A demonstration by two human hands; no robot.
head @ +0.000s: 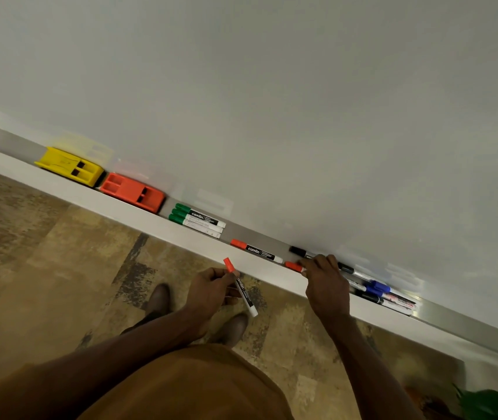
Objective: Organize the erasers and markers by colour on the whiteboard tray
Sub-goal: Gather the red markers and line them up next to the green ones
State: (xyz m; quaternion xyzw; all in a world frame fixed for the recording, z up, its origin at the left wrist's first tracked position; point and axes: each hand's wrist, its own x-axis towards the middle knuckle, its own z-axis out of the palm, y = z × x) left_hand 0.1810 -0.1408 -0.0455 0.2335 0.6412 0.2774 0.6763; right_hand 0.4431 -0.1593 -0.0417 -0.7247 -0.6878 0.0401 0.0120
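Head view. My left hand holds a red-capped marker pinched near its cap end, out in front of the whiteboard tray and clear of it. My right hand rests on the tray's front lip, fingers closing over a second red-capped marker that lies in the channel; whether it is gripped yet I cannot tell. A third red marker lies just to the left of it, the three green markers sit bundled further left, then the orange eraser and the yellow eraser. Black and blue markers lie mixed to the right.

Handling, as I judge it: the markers are light, stiff plastic tubes, smooth and apt to roll, best pinched across the barrel near the middle. The erasers look like hollow, rigid shells, easily taken by their long sides.
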